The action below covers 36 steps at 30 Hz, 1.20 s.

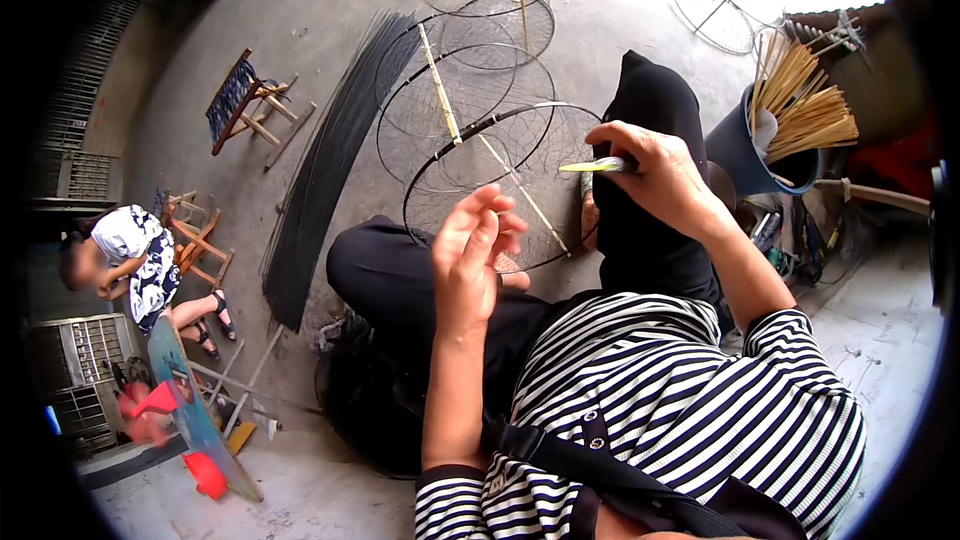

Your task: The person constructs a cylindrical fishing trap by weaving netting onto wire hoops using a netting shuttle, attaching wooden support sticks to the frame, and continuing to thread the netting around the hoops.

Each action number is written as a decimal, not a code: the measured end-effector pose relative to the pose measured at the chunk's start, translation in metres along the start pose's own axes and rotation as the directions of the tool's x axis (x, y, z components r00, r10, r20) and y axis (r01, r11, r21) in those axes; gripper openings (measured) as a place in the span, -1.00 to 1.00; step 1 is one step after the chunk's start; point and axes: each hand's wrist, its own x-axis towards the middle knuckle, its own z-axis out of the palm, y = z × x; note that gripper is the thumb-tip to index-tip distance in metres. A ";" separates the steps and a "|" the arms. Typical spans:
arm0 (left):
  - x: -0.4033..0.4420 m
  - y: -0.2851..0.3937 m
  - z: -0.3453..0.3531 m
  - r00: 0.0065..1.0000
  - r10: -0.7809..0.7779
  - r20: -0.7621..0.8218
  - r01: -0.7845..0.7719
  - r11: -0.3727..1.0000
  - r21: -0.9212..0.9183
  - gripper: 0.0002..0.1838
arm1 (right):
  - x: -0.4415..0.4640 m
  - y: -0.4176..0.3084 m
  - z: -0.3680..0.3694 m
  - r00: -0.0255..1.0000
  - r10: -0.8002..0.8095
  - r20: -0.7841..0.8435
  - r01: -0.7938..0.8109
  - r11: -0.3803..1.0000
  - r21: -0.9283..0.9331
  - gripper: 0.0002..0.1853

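I've got a bucket [735, 145] of sticks [812, 105] on the right, black strips [330, 180] and a stool [233, 100] on the left. The right hand [650, 172] grasps a pointed yellow-green tool [588, 167]; the left hand [470, 250] is raised, fingers bent, and I can't tell whether it pinches anything. Beyond both hands stretches the net [490, 121], dark and see-through, its round hoops carrying pale slats [440, 85].

Over on the left I can see a stool [230, 103] standing on the grey floor [215, 30], near a long bundle of black rods [330, 170]. A person [145, 265] in a white top [122, 232] and sandals [222, 316] sits bent forward there too, close to a bluish plank [196, 410] and some red pieces [206, 477]. Across on the right, a bucket [737, 145] bristles with pale sticks [808, 110].
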 end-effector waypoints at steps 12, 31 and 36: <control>0.053 -0.037 -0.011 0.982 -0.185 0.024 0.122 0.537 -0.835 -0.88 | 0.044 -0.030 0.001 0.924 -0.374 -0.074 0.317 0.862 -0.395 -0.62; 0.050 -0.028 -0.012 0.995 0.022 0.096 0.047 0.751 -0.658 -0.87 | 0.062 -0.046 -0.015 0.899 -0.423 0.111 0.425 0.782 -0.456 -0.60; 0.048 -0.028 -0.011 0.995 0.015 0.094 0.049 0.767 -0.640 -0.86 | 0.062 -0.052 -0.016 0.896 -0.425 0.128 0.426 0.744 -0.515 -0.62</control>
